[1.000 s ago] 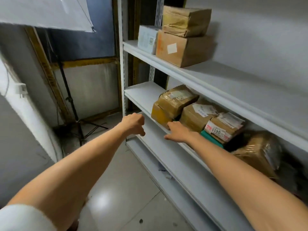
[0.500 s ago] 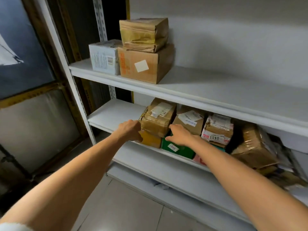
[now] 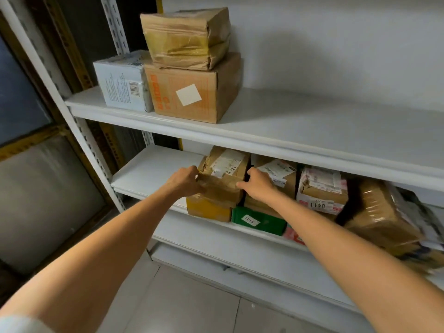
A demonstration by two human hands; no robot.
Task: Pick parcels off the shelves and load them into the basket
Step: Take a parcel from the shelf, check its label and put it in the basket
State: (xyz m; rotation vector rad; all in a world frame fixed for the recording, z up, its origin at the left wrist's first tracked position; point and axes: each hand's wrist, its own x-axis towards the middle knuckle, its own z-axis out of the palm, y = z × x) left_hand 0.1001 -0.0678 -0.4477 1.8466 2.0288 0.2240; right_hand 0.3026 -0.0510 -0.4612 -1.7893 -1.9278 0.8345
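A taped brown parcel with white labels sits on a yellow box on the middle shelf. My left hand grips its left front corner, fingers curled on the edge. My right hand holds its right side, fingers tucked into the gap beside a second brown parcel. A green box lies under that second parcel. No basket is in view.
The upper shelf carries a white box, an orange-printed carton and a wrapped parcel on top. More parcels fill the middle shelf's right: a labelled one and a plastic-wrapped one. White upright post at left, tiled floor below.
Both hands have reached in from the shelf edge and closed on the two sides of the taped brown parcel. The view has swung right toward the shelves.
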